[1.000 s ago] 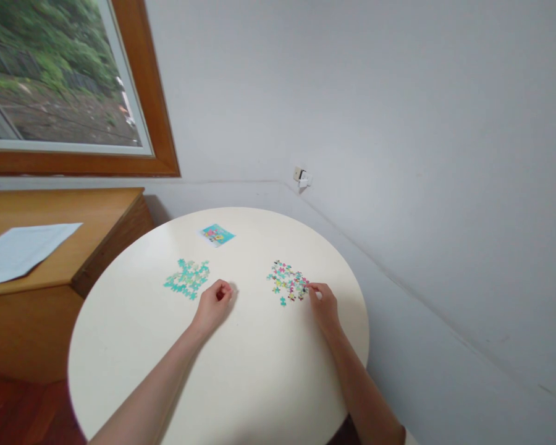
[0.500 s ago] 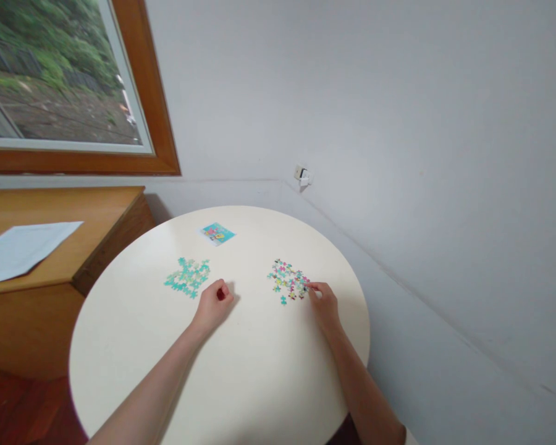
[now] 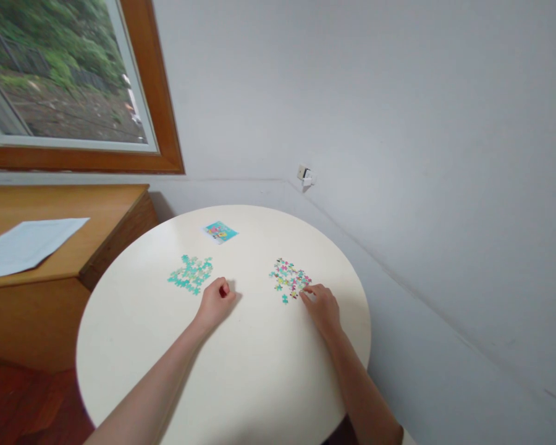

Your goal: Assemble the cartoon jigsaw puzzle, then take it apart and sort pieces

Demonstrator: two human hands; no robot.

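On the round cream table [image 3: 241, 371] my left hand [image 3: 217, 301] rests as a loose fist, with something small and red showing between its fingers. Just left of it lies a cluster of teal puzzle pieces [image 3: 191, 273]. My right hand [image 3: 323, 305] lies with its fingertips bunched at the near right edge of a multicoloured pile of puzzle pieces [image 3: 288, 278]; whether it pinches a piece is hidden. A single teal piece [image 3: 285, 299] sits apart, near that pile. A small picture card [image 3: 219, 232] lies at the table's far side.
A wooden desk [image 3: 74, 247] with a white sheet of paper [image 3: 25, 244] stands at the left, under a wood-framed window [image 3: 162, 111]. Grey walls meet in a corner behind the table, with a small white socket [image 3: 304, 176] there.
My right hand has slid a little towards me and left along the coloured pile's edge. The left fist stays put. The camera has shifted slightly.
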